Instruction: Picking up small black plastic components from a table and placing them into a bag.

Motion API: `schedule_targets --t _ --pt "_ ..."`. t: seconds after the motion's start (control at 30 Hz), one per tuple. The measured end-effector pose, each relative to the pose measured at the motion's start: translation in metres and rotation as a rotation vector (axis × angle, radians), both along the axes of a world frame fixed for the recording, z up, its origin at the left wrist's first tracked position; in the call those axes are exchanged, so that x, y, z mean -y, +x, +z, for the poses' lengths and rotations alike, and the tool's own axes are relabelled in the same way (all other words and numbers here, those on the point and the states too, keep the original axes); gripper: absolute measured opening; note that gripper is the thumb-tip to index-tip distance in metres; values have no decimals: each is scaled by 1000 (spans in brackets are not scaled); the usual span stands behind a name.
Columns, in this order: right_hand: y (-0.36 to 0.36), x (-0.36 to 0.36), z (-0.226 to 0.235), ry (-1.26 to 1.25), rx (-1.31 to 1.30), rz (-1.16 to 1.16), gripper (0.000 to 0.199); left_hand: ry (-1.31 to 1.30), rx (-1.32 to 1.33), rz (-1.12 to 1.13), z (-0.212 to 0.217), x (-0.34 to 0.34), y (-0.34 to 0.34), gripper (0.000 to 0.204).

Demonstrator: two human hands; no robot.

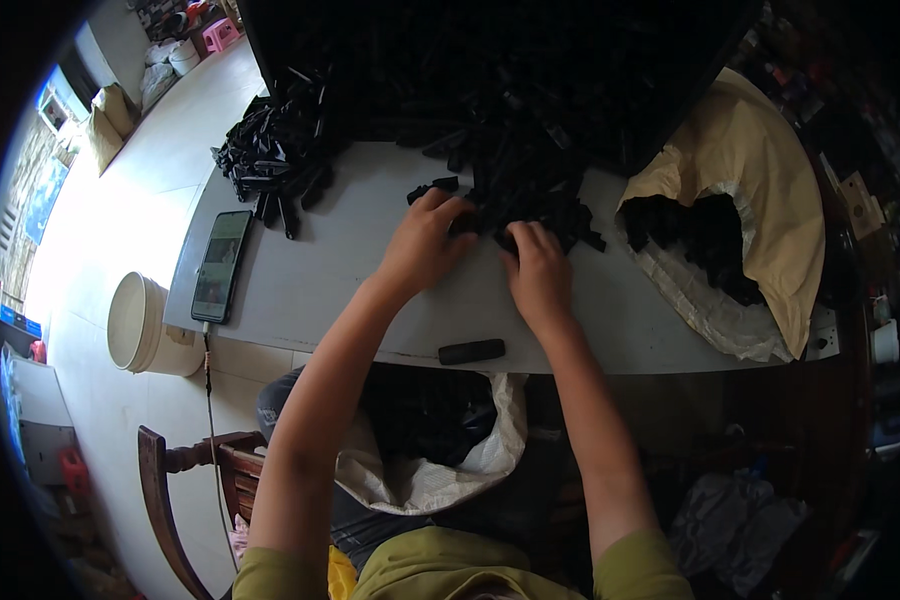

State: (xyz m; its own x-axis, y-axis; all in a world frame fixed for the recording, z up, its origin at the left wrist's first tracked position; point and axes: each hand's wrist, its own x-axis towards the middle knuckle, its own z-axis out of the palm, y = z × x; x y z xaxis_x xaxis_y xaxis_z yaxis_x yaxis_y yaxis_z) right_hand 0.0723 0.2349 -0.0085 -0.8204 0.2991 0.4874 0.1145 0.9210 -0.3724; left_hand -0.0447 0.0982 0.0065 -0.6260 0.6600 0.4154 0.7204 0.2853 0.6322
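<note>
My left hand (425, 240) and my right hand (537, 272) rest side by side on a grey table (340, 280), both at the near edge of a heap of small black plastic parts (525, 185). The left hand's fingers curl around some black parts at the heap's edge. Fingers of the right hand press down on parts next to it; whether it grips one is hidden. A single black oblong piece (472, 351) lies at the table's front edge, just below my right wrist.
A second heap of black parts (275, 150) lies at the table's far left, with a phone (221, 265) and its cable beside it. An open tan sack (740, 220) holds more parts at right. A white sack (430, 450) sits on my lap. A white bucket (140, 325) and a wooden chair (190, 470) stand at left.
</note>
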Motion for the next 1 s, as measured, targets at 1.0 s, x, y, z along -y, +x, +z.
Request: schedule_targets --t 1.0 --pt "36 -10 8 -395 151 399 20 -19 495 -337 -9 53 17 19"
